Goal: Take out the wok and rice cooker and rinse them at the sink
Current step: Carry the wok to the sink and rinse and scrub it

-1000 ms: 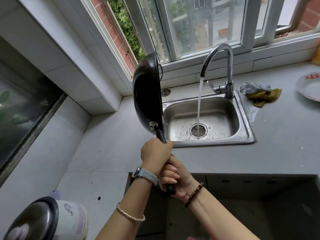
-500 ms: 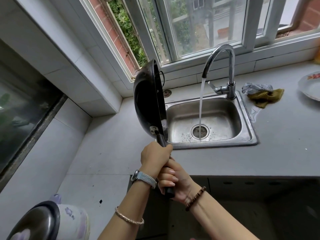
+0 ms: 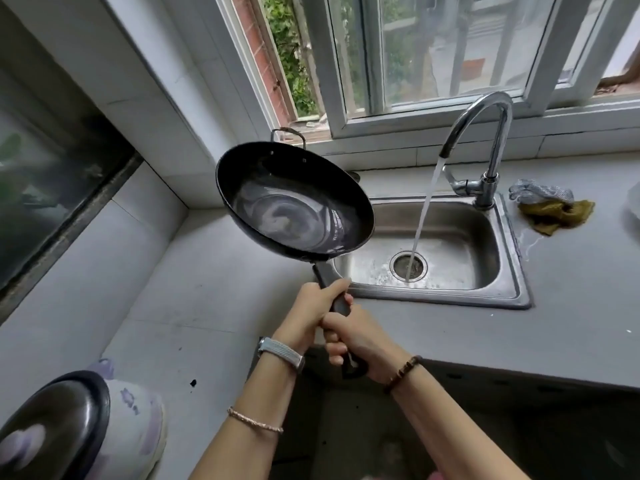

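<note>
Here both hands are wrapped tight around the long handle of the black wok (image 3: 294, 202), left hand (image 3: 313, 306) farther up, right hand (image 3: 356, 341) nearer its end, with the bowl raised beyond them over the left edge of the steel sink (image 3: 512, 271), left of the faucet (image 3: 485, 140) stream.

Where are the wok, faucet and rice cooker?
wok (image 3: 294, 209): head view, inside of the bowl.
faucet (image 3: 485, 109): head view, top of the curved spout.
rice cooker (image 3: 52, 424): head view, dark lid.
</note>
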`<state>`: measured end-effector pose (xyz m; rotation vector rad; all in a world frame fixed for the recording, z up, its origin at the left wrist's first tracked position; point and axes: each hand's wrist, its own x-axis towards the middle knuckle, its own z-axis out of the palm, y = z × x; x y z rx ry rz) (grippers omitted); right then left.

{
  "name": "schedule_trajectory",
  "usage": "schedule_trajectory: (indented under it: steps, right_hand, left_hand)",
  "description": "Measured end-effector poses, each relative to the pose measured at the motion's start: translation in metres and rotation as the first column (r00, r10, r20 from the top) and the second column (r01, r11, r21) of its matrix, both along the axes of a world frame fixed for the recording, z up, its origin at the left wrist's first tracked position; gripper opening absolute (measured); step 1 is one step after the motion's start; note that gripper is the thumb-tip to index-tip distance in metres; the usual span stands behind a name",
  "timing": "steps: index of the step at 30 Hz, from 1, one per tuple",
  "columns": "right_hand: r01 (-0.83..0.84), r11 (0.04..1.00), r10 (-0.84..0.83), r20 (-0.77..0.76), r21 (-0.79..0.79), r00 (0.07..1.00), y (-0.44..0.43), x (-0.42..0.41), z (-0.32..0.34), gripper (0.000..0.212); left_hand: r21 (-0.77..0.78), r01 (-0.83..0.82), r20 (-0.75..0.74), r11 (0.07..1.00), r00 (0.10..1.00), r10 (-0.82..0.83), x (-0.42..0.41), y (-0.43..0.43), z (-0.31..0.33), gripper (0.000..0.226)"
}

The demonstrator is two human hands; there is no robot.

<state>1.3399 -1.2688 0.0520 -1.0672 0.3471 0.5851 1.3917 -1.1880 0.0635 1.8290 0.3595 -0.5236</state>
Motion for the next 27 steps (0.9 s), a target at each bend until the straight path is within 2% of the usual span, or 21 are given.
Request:
schedule_trajectory:
  steps: [4, 9, 13, 18, 21, 27]
  right_hand:
    - [-0.078, 0.952, 0.117, 0.118, -0.295, 0.986, 0.016, 0.02, 0.0, 0.017]
    - [-0.123, 0.88, 0.211, 0.146, -0.459, 0.967, 0.039, 0.049, -0.008, 0.014]
    - [-0.149, 0.854, 0.227, 0.099, -0.499, 0.969, 0.059, 0.069, -0.027, 0.008]
    - [-0.167, 0.843, 0.222, 0.048, -0.511, 0.974, 0.077, 0.088, -0.046, 0.03]
    - [-0.158, 0.837, 0.207, 0.035, -0.524, 0.978, 0.085, 0.097, -0.053, 0.025]
    - [-0.137, 0.85, 0.16, 0.002, -0.509, 0.987, 0.1, 0.11, -0.057, 0.034]
  left_hand:
    - [-0.134, -0.082, -0.043, 0.987, 0.996, 0.077, 0.016, 0.022, -0.012, 0.035]
    - [-0.182, -0.146, -0.089, 0.973, 0.987, 0.131, 0.038, 0.049, -0.028, 0.037]
    - [-0.233, -0.176, -0.134, 0.956, 0.98, 0.148, 0.054, 0.066, -0.042, 0.034]
    - [-0.243, -0.172, -0.18, 0.954, 0.975, 0.13, 0.073, 0.08, -0.059, 0.038]
    - [-0.243, -0.178, -0.187, 0.953, 0.973, 0.134, 0.083, 0.086, -0.067, 0.036]
    - [-0.294, -0.149, -0.216, 0.944, 0.973, 0.086, 0.102, 0.1, -0.081, 0.031]
